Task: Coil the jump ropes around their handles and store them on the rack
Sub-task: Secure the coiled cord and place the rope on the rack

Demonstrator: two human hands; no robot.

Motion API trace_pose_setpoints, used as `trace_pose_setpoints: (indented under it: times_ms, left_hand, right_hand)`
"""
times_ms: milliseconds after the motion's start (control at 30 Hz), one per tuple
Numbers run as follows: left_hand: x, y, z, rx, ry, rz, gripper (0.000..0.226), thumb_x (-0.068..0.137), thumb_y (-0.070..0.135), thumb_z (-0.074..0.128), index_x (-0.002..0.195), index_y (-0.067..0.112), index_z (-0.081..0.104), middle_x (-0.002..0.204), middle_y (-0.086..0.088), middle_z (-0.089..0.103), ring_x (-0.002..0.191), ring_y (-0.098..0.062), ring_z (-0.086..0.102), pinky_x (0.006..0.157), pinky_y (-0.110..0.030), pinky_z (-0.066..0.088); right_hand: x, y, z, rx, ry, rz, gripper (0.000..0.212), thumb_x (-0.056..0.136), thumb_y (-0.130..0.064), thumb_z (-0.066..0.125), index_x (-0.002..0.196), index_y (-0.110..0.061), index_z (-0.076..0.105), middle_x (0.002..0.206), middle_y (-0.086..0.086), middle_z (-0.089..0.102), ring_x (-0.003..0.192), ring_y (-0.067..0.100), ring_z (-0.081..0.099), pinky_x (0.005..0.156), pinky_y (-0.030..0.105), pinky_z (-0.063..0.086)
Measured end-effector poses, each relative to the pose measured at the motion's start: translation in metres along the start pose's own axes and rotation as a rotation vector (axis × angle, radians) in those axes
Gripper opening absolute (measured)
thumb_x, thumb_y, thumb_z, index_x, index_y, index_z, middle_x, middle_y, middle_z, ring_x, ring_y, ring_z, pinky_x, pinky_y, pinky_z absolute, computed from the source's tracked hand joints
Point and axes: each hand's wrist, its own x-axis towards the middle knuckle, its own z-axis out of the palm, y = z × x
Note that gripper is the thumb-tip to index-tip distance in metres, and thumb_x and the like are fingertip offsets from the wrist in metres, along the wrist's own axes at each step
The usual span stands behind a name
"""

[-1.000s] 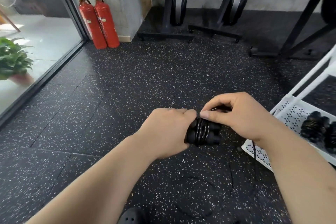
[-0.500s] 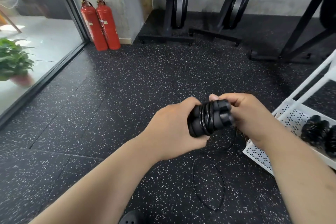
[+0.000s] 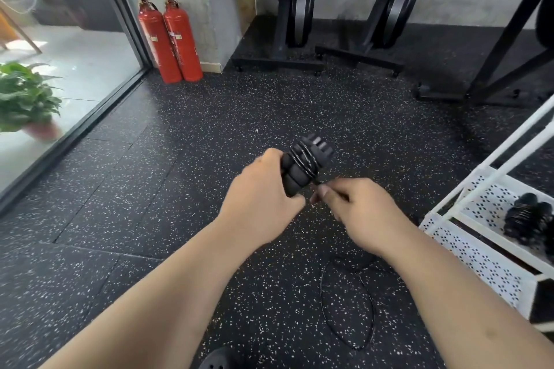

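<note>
Winding, mid-coil.
Paired handles (image 3: 295, 181) gripped by left hand (image 3: 260, 204) as spool; right hand (image 3: 359, 213) pinches rope (image 3: 305, 160) taut for next turn; slack on floor (image 3: 209, 144); rack (image 3: 479, 263) near.

- Daylight enters through the glass wall (image 3: 69, 48), upper left; the paving beyond is overexposed.
- Interior evenly lit; shadows soft and faint.
- Wide-angle distortion bows the white rack (image 3: 467, 257) posts at the right edge.
- Slight motion blur on right hand (image 3: 362, 216) and handles (image 3: 302, 168); rope (image 3: 373, 320) loop barely separates from dark floor (image 3: 180, 189).

2 red extinguishers (image 3: 181, 42); potted plant (image 3: 24, 99) L; poss. rowers (image 3: 296, 9) behind
</note>
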Motion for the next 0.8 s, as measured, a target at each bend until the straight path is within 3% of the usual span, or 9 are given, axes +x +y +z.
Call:
trace_pose_setpoints:
  times_ms: [67, 133, 300, 433, 567, 700, 800]
  left_hand:
    - [0.006, -0.011, -0.002, 0.115, 0.088, -0.008, 0.045, 0.081, 0.035, 0.076, 0.121, 0.028, 0.055, 0.110, 0.007, 0.058, 0.096, -0.023, 0.060, 0.080, -0.037, 0.048]
    - [0.010, -0.020, -0.004, 0.219, 0.135, -0.019, 0.044, 0.081, 0.035, 0.076, 0.121, 0.029, 0.058, 0.112, 0.006, 0.059, 0.100, -0.025, 0.062, 0.079, -0.036, 0.047]
    - [0.011, -0.034, 0.000, 0.416, 0.130, 0.036, 0.044, 0.084, 0.036, 0.077, 0.124, 0.029, 0.058, 0.112, 0.005, 0.059, 0.100, -0.026, 0.065, 0.071, -0.035, 0.044]
    - [0.008, -0.029, 0.008, 0.463, 0.088, 0.187, 0.048, 0.085, 0.036, 0.080, 0.129, 0.032, 0.058, 0.115, 0.005, 0.059, 0.104, -0.024, 0.064, 0.079, -0.035, 0.045]
    - [0.005, -0.022, 0.019, 0.503, 0.044, 0.417, 0.049, 0.081, 0.037, 0.083, 0.125, 0.037, 0.060, 0.109, 0.011, 0.060, 0.104, -0.019, 0.062, 0.087, -0.035, 0.045]
    - [0.003, -0.018, 0.027, 0.522, 0.021, 0.615, 0.046, 0.072, 0.039, 0.088, 0.111, 0.036, 0.063, 0.102, 0.014, 0.063, 0.095, -0.016, 0.059, 0.084, -0.035, 0.044]
    - [0.001, -0.014, 0.027, 0.457, 0.044, 0.730, 0.048, 0.070, 0.033, 0.090, 0.111, 0.035, 0.065, 0.102, 0.016, 0.065, 0.092, -0.016, 0.057, 0.087, -0.040, 0.047]
  right_hand:
    - [-0.007, -0.006, 0.007, -0.115, -0.058, -0.010, 0.028, 0.110, -0.045, 0.052, 0.103, -0.033, 0.076, 0.068, -0.005, 0.067, 0.052, 0.008, 0.055, 0.053, 0.027, 0.044]
    - [-0.017, -0.016, 0.011, -0.237, -0.102, -0.048, 0.031, 0.110, -0.049, 0.049, 0.111, -0.028, 0.073, 0.077, -0.005, 0.071, 0.063, 0.011, 0.064, 0.064, 0.033, 0.054]
    - [-0.037, -0.041, 0.007, -0.416, -0.058, -0.213, 0.025, 0.110, -0.048, 0.046, 0.097, -0.032, 0.061, 0.075, -0.011, 0.062, 0.063, 0.008, 0.058, 0.060, 0.034, 0.049]
    - [-0.034, -0.036, 0.002, -0.374, 0.132, -0.318, 0.023, 0.107, -0.045, 0.053, 0.095, -0.031, 0.068, 0.075, -0.016, 0.059, 0.066, 0.007, 0.057, 0.063, 0.039, 0.052]
    - [-0.023, -0.024, -0.006, -0.314, 0.227, -0.302, 0.017, 0.099, -0.048, 0.066, 0.101, -0.035, 0.077, 0.085, -0.019, 0.070, 0.077, 0.006, 0.065, 0.073, 0.040, 0.057]
    - [-0.017, -0.015, -0.025, -0.117, 0.186, -0.169, 0.014, 0.081, -0.045, 0.090, 0.090, -0.044, 0.079, 0.081, -0.023, 0.074, 0.080, -0.002, 0.069, 0.078, 0.030, 0.057]
    - [-0.014, -0.009, -0.037, -0.010, 0.077, -0.096, 0.018, 0.075, -0.040, 0.096, 0.082, -0.040, 0.079, 0.082, -0.023, 0.076, 0.080, -0.003, 0.070, 0.075, 0.023, 0.049]
